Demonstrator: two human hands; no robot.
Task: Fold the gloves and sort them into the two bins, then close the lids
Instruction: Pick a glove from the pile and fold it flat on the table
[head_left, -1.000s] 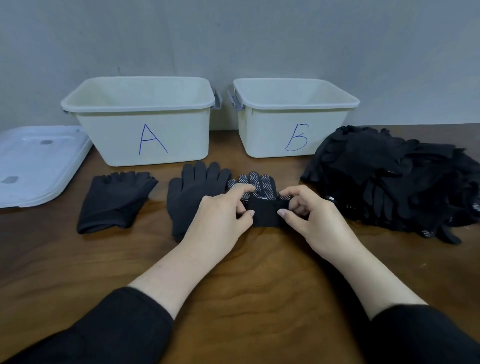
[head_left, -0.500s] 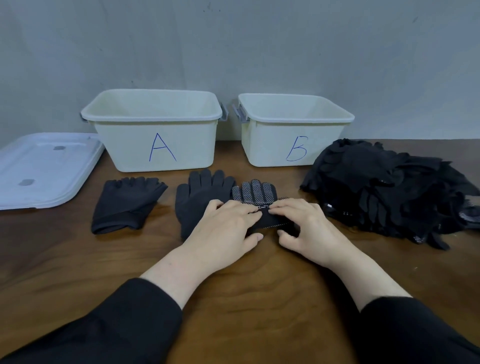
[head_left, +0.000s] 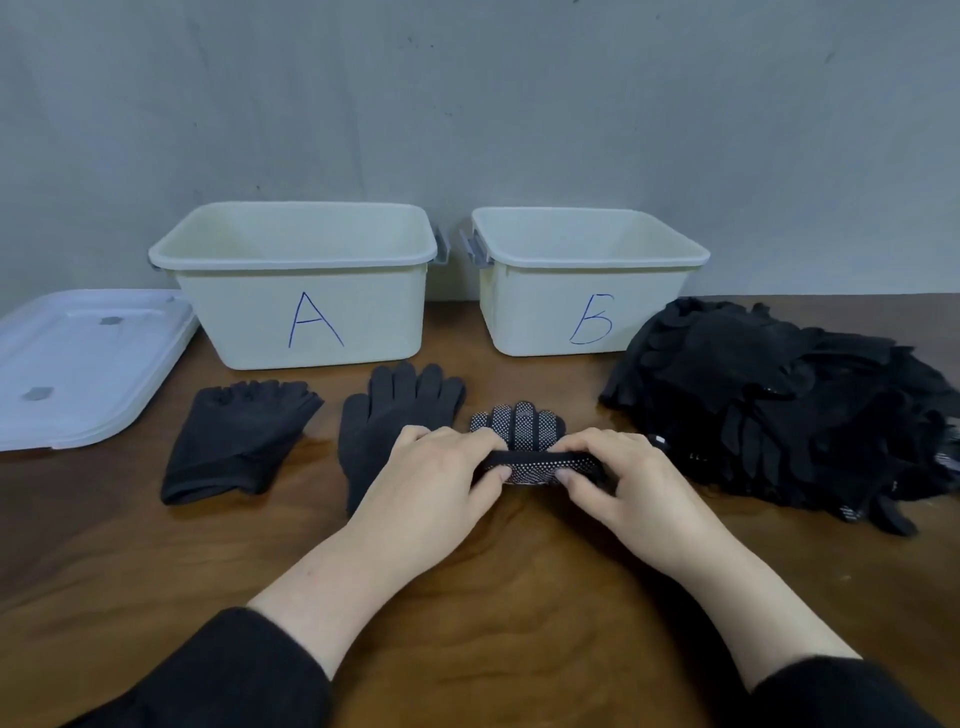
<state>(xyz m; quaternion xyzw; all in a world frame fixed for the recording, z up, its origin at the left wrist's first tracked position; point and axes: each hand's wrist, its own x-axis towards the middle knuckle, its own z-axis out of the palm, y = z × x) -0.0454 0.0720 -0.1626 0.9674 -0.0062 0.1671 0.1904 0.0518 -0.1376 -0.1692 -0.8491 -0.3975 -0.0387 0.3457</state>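
Note:
A black glove with white grip dots (head_left: 519, 427) lies on the wooden table in front of me, its cuff end rolled up over the palm. My left hand (head_left: 434, 478) and my right hand (head_left: 618, 480) each pinch one end of that rolled fold, thumbs underneath. Left of it lie a plain dark full-finger glove (head_left: 395, 410) and a dark fingerless glove (head_left: 244, 436). Bin A (head_left: 311, 312) and bin B (head_left: 550, 291), both cream and open, stand at the back. A big pile of black gloves (head_left: 769, 395) sits at the right.
White lids (head_left: 78, 364) lie stacked flat at the far left of the table. A grey wall rises right behind the bins. Bare wood spreads between my forearms and toward the near edge.
Both hands have rolled the dotted glove's cuff end further up toward its fingers, and now grip the thicker fold. The view has tilted upward, so everything sits lower in frame.

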